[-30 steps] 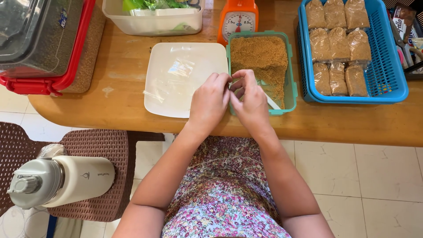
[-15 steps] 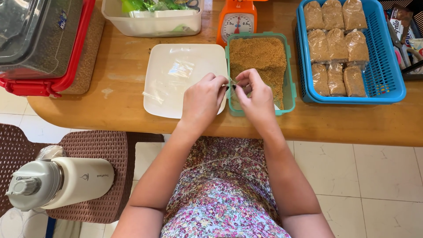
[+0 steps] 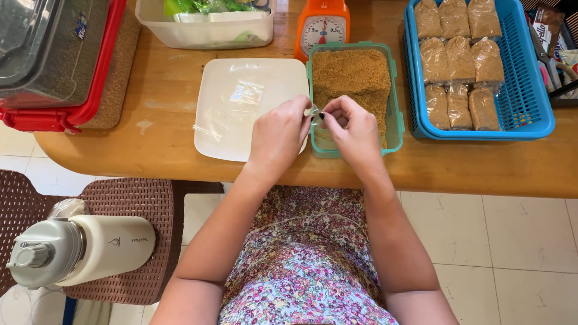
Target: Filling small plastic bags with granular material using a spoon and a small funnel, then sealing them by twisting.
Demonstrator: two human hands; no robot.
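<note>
- Two hands meet at the near edge of the desk (image 3: 481,165), fingertips almost touching over the left rim of a green tub.
- Left hand (image 3: 278,137): fingers curled, thumb and forefinger pinching one side of a small clear plastic bag (image 3: 312,112).
- Right hand (image 3: 355,129): fingers bent inward, fingertips pinching the other side of the same bag. Whether the bag's mouth is parted cannot be told; the film is nearly invisible.
- Clear plastic bag: held between both hands, just above the tub's left edge.
- Green tub (image 3: 394,108): directly under and beyond the right hand, filled with brown granular material (image 3: 355,72).
- White square plate (image 3: 229,132): under and to the left of the left hand; loose clear bags (image 3: 244,96) lie flat on it.
- Orange dial scale (image 3: 322,27): beyond both hands, touching the far end of the tub.
- Blue basket (image 3: 530,108): well to the right of the right hand, holding nine filled, sealed bags (image 3: 460,63) of the brown material in three rows.
- White bin (image 3: 205,33): beyond the left hand, green items inside.
- Red-rimmed container (image 3: 60,60): far left of the left hand.
- White flask (image 3: 78,250): lying on a brown woven chair (image 3: 132,204), below and left of the left arm.
</note>
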